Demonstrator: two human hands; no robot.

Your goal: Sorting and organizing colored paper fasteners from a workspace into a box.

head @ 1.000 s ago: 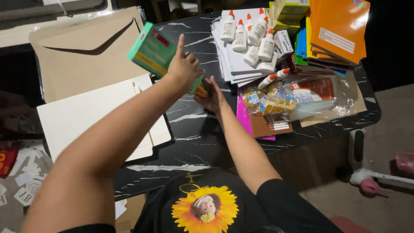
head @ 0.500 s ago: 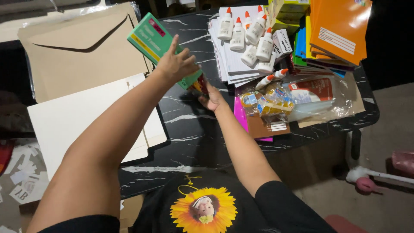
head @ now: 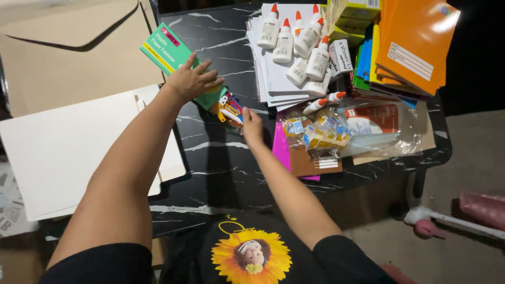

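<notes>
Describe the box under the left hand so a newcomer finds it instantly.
On the black marbled table, between the big tan envelope and the glue bottles, lies a flat green box. The left hand rests on its near end. It is the only green box with a yellow stripe there.

I see a glossy black surface [head: 221, 158] veined white like polished marble. My left hand [head: 192, 81] rests on a green box [head: 171, 55] of smooth, slightly shiny card. Far left, a matt tan paper envelope [head: 63, 58]; nearer, matt cream card folders [head: 68, 152]. The white glue bottles [head: 294, 44] are smooth plastic, and the clear bag [head: 368, 129] right is crinkly, glossy film.
</notes>
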